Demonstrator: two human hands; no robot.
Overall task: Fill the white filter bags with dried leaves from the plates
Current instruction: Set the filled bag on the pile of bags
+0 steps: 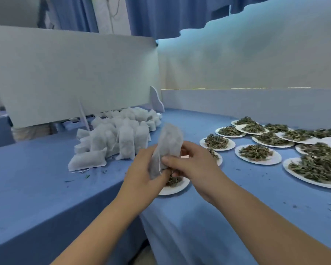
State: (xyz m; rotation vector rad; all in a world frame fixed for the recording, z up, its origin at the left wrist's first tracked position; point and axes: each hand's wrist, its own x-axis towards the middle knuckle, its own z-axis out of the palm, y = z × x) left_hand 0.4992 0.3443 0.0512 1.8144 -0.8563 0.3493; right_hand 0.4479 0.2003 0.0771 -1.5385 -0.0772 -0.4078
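A white filter bag [169, 141] stands tilted between both hands, above a white plate [177, 187] that holds a few dried leaves [173, 180]. My left hand [141, 169] grips the bag's lower part from the left. My right hand [189, 161] curls its fingers round the bag from the right, thumb across the bag's lower edge. The bag's mouth is hidden by my fingers. Several more plates heaped with dried leaves [256, 153] lie to the right.
A pile of filled white bags [118, 136] lies at the back left on the blue tablecloth [36, 188]. White boards [75, 77] stand behind the table. Leaf crumbs are scattered on the cloth. The table's near corner drops off below my forearms.
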